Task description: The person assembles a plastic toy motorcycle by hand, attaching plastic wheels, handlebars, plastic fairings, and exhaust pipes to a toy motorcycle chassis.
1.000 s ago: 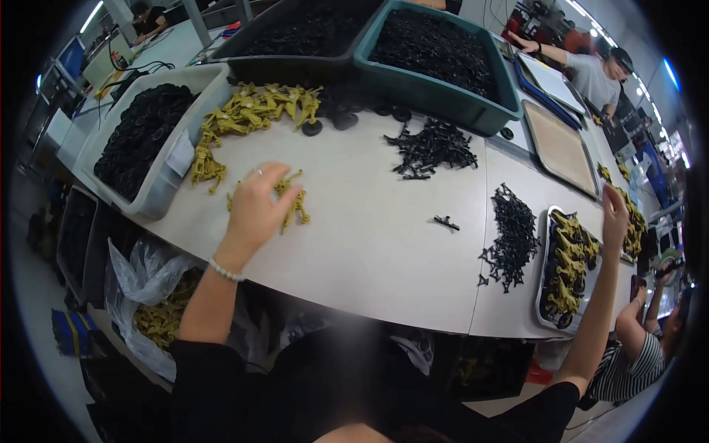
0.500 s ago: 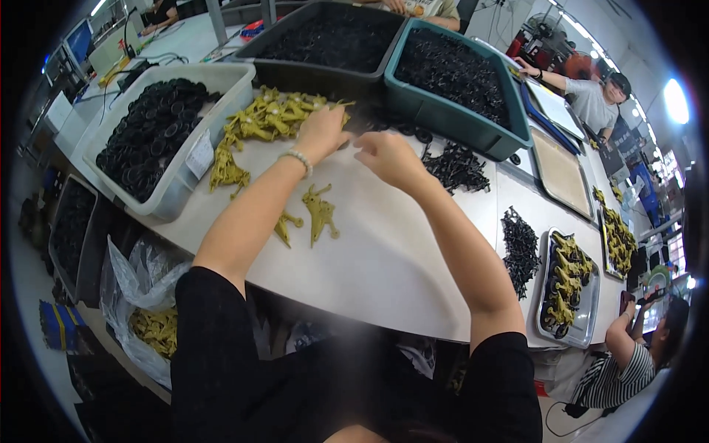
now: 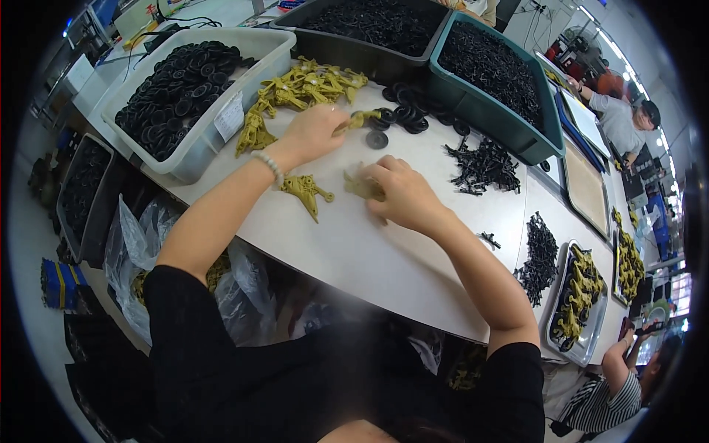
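My left hand (image 3: 314,134), with a beaded bracelet on its wrist, pinches a small yellow-green plastic part (image 3: 362,118) beside a few black wheels (image 3: 406,111). Closer to me, the fingers of my right hand (image 3: 408,193) are closed on a second yellow-green plastic part (image 3: 360,184), smeared by motion. One more such part (image 3: 304,195) lies on the table just below my left wrist. A single black wheel (image 3: 377,139) rests flat between the hands. Beyond my left hand spreads a heap of yellow-green parts (image 3: 310,83).
A whitish bin (image 3: 284,50) of black wheels stands at left. A dark bin (image 3: 413,59) and a teal bin (image 3: 487,111) hold small black parts. Loose black pieces (image 3: 484,164) lie to the right, near a metal tray (image 3: 589,332) of yellow-and-black pieces. Other people sit at right.
My right hand has come nearer to me and now holds a yellow-green part. My left hand now grips one too. The hands have moved apart, and the whole view has shifted.
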`<state>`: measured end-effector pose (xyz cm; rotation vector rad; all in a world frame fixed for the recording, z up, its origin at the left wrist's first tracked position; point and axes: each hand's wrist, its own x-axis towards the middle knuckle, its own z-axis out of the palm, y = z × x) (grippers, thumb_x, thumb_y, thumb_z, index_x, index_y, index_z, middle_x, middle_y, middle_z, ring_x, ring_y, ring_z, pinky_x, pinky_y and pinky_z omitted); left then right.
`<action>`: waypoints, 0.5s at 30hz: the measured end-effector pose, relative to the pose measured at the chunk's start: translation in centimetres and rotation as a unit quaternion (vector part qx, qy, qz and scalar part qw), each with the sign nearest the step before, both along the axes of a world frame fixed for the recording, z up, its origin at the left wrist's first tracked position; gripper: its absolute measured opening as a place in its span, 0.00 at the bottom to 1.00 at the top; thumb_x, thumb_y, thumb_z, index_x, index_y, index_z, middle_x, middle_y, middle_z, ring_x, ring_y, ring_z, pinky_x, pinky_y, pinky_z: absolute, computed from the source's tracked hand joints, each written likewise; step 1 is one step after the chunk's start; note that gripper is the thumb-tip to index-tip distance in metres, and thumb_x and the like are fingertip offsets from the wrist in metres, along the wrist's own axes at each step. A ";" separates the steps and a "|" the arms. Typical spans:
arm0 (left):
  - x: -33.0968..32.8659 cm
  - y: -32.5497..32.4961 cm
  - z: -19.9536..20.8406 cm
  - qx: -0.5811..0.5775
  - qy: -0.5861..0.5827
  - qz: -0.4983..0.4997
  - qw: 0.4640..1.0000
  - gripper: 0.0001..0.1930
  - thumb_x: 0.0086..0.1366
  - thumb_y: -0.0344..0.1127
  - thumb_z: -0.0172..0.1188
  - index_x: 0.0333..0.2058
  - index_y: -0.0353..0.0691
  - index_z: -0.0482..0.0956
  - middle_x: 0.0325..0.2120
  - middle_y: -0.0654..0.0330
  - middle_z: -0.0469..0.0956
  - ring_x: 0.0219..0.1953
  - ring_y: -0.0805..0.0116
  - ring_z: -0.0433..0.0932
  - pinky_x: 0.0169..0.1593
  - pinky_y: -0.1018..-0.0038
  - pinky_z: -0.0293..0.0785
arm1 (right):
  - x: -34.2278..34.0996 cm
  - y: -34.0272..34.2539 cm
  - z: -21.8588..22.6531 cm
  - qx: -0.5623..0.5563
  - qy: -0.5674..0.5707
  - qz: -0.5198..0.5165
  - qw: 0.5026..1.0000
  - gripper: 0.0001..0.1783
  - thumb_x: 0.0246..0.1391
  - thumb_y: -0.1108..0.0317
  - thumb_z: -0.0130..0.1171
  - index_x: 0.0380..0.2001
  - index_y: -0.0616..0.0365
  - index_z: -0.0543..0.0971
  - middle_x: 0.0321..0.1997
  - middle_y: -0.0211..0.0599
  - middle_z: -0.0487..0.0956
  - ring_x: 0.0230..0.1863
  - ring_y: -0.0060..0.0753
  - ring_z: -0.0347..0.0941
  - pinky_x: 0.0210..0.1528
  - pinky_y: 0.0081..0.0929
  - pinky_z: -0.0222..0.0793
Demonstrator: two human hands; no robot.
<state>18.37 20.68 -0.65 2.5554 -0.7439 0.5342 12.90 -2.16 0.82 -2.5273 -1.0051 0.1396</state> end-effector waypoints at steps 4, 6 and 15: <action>-4.8 1.9 0.7 -0.019 0.013 0.001 1.000 0.10 0.55 0.38 0.61 0.29 0.36 0.79 0.23 0.52 0.76 0.33 0.53 0.76 0.37 0.63 0.73 | 1.7 -1.6 1.7 0.028 0.032 -0.043 0.998 0.17 0.46 0.60 0.64 0.38 0.57 0.82 0.39 0.41 0.78 0.43 0.38 0.75 0.44 0.34 0.71; -5.9 2.8 1.6 -0.007 0.044 0.035 0.998 0.11 0.56 0.38 0.64 0.30 0.35 0.79 0.28 0.56 0.77 0.31 0.58 0.76 0.36 0.68 0.72 | 4.7 -1.4 1.8 0.062 0.028 -0.064 0.996 0.18 0.46 0.60 0.64 0.40 0.57 0.81 0.38 0.42 0.79 0.42 0.37 0.76 0.44 0.34 0.71; -8.8 4.3 2.7 -0.123 0.146 0.086 0.978 0.13 0.55 0.40 0.64 0.33 0.35 0.80 0.32 0.53 0.78 0.36 0.58 0.77 0.40 0.68 0.72 | 15.6 8.0 -1.6 0.114 -0.144 -0.123 0.975 0.20 0.47 0.64 0.60 0.46 0.57 0.79 0.50 0.48 0.75 0.51 0.49 0.71 0.52 0.39 0.69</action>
